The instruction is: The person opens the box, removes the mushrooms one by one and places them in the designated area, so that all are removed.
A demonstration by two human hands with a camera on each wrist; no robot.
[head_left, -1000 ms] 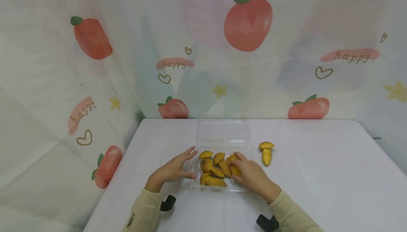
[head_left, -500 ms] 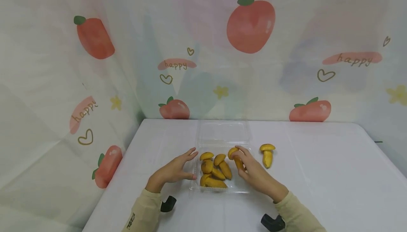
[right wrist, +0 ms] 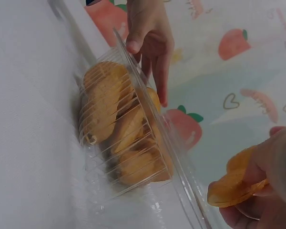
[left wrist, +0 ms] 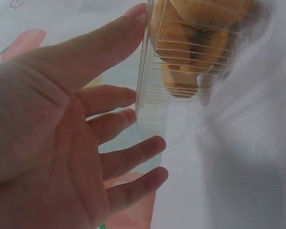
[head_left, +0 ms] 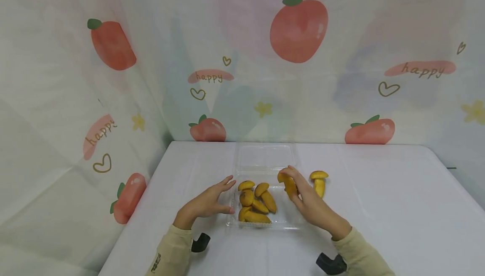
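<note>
Clear plastic for the rectangular, hinged container, ribbed along the wall, with a transparent lid folded back on its far side. Inside the container, mostly toward its left half, several mustard-yellow mushrooms with rounded caps and plump stems, lying close together, some touching. Above the container's right end, another yellow, round-capped mushroom, pinched between thumb and fingers of the bare right hand and higher than the rim in the right wrist view. Beside the container's left wall, the bare left hand, thumb and fingers straight and spread (touching or only just beside the wall, cannot tell). Both hands apart, with the tray of the container between. To the right of the container, past the right hand, one more yellow mushroom, flat on the white-covered counter, cap pointing away from the person. Nearer than the container, two beige sleeves and, at each wrist, a black fitting. Behind the container, a pale fabric backdrop printed with red fruit, hearts and "happy".
</note>
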